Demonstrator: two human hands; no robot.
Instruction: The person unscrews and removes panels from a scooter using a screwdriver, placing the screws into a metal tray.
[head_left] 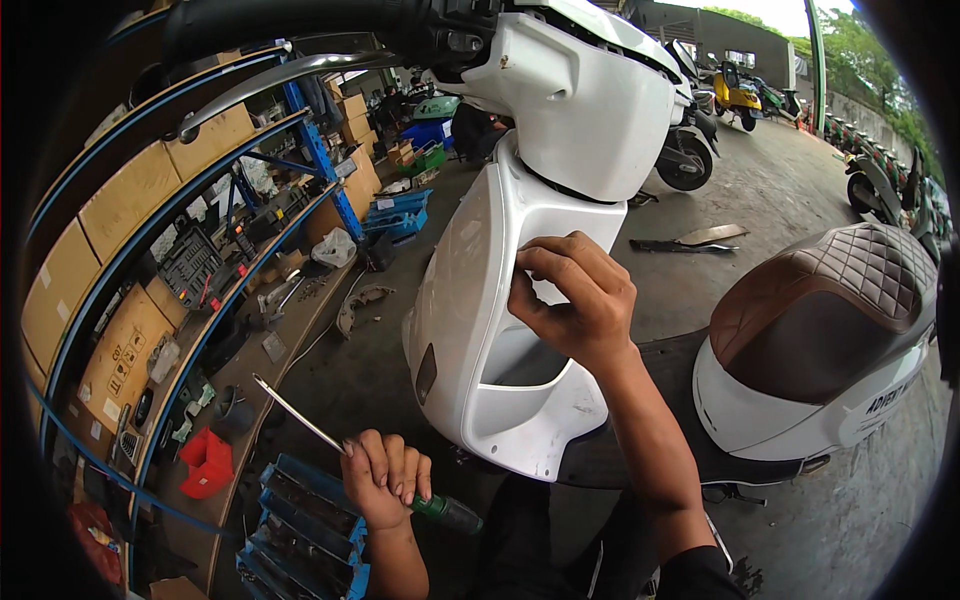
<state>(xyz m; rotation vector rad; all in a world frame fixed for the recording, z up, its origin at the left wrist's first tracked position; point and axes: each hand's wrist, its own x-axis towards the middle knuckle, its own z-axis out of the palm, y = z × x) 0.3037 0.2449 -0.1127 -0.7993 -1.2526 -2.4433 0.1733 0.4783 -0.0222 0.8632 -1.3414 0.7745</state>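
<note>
My left hand [385, 475] is closed around a screwdriver [447, 514] with a green handle. Its long metal shaft points up and to the left, away from the scooter. At the white front panel [455, 300] of a scooter, my right hand [580, 295] is raised with thumb and forefinger curled into a pinch. Those fingertips are by the upper inner edge of the panel's open compartment [520, 358]. Whatever lies between them, if anything, is too small or hidden to make out. Above stands the scooter's white handlebar cover [595, 110].
A brown quilted seat [840, 280] is on the right. Blue-framed shelves [320, 160] with cardboard boxes [130, 200] and tools line the left. Near my left hand sits a blue toolbox [300, 530]; a red bin [207, 463] is on the lower shelf. A brake lever [270, 85] juts out overhead.
</note>
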